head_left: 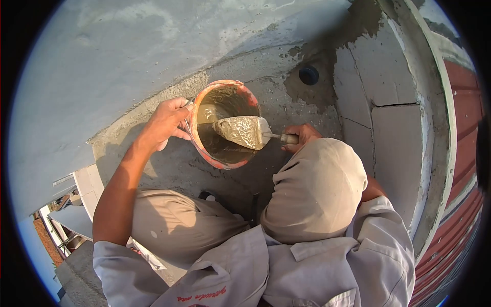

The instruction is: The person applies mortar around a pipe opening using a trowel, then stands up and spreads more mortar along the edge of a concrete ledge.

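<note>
An orange-rimmed bucket stands in front of me, its inside coated with wet grey mortar. My left hand is closed on the bucket's rim and wire handle at its left side. In my right hand is the wooden grip of a trowel, the fingers wrapped round it and partly hidden by my knee. The trowel's blade lies over the bucket's mouth and carries a layer of wet mortar.
A dark round pipe opening sits in the damp floor beyond the bucket. A grey plastered wall runs along the left and back. Pale blocks form a low wall at right, with red metal roofing outside it.
</note>
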Motion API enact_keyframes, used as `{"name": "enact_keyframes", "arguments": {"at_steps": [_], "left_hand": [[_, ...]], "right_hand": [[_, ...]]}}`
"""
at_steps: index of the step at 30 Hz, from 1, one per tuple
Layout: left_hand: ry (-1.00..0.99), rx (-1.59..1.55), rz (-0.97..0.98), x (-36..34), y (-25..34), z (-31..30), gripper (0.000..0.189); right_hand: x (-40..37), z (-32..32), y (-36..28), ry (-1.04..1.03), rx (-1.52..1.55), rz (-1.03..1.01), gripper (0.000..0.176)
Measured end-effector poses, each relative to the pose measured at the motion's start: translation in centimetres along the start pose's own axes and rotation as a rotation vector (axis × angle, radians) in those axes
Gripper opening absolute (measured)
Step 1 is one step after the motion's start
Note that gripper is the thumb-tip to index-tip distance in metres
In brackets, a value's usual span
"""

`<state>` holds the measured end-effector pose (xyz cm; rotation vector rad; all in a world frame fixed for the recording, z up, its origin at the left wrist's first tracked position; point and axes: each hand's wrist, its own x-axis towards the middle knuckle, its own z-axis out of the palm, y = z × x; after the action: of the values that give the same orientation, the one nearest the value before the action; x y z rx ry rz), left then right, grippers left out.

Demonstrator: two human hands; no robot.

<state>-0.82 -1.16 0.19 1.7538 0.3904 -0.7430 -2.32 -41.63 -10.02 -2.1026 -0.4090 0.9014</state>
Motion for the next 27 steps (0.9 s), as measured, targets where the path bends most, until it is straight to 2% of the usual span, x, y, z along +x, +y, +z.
{"name": "enact_keyframes", "arguments": {"at_steps": [3,5,8,13,19,22,23,27], "left_hand": [[0.049,0.016,0.004,0.4,-0.7,-0.8,0.028],[0.055,-0.012,0.018,0.3,-0.7,-1.4,0.027],[0.059,0.017,0.016,0.7,-1.2,-2.0,0.025],[0.054,0.018,-0.001,0.9,-0.6,-1.6,0.025],[0.100,0.052,-0.006,0.4,-0.6,-1.6,0.024],[0.106,0.075,-0.008,0.7,-1.2,-2.3,0.024],[0.105,0.079,-0.011,0.7,-1.2,-2.3,0.024],[0.088,0.086,-0.023,1.0,-1.2,-2.2,0.024]], "right_hand": [[-4.1,0.4,1.2,0.296,-0.048,-0.020,0.021],[-6.6,0.7,3.0,0.421,-0.024,0.051,0.022],[-8.9,1.0,6.6,0.534,0.129,0.189,0.024],[-7.9,0.6,14.7,0.620,0.587,0.393,0.029],[-9.7,-0.8,14.6,0.598,0.353,0.430,0.029],[-9.8,0.0,13.3,0.744,0.198,0.391,0.032],[-10.2,0.4,11.7,0.725,0.062,0.411,0.036],[-8.6,2.4,12.1,0.744,0.058,0.549,0.034]]}}
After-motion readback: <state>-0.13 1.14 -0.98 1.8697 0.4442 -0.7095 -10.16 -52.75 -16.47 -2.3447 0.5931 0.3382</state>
